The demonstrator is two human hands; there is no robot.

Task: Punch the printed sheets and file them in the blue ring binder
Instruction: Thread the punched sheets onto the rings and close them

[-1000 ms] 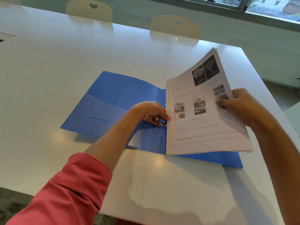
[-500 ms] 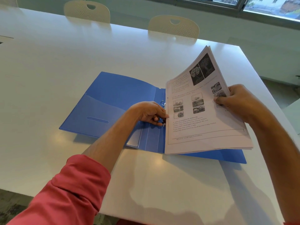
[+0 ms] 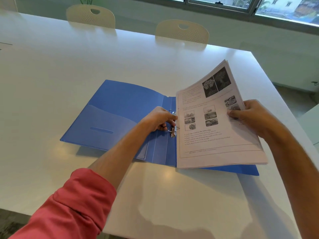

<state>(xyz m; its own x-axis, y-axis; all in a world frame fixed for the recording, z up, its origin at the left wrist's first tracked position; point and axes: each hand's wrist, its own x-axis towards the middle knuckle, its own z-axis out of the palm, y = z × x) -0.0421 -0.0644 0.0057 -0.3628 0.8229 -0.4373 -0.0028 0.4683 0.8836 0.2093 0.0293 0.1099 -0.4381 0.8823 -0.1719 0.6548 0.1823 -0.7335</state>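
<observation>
left hand (image 3: 159, 119): grip pinching binder rings (image 3: 173, 130)
right hand (image 3: 251, 116): grip pinching sheets (image 3: 214, 135), outer edge lifted
binder (image 3: 120, 107): open flat on counter (image 3: 69, 66)

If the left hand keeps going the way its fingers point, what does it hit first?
The left hand points right, at the ring mechanism it already touches; just past that lies the punched edge of the printed sheets. Depth is unclear.
</observation>
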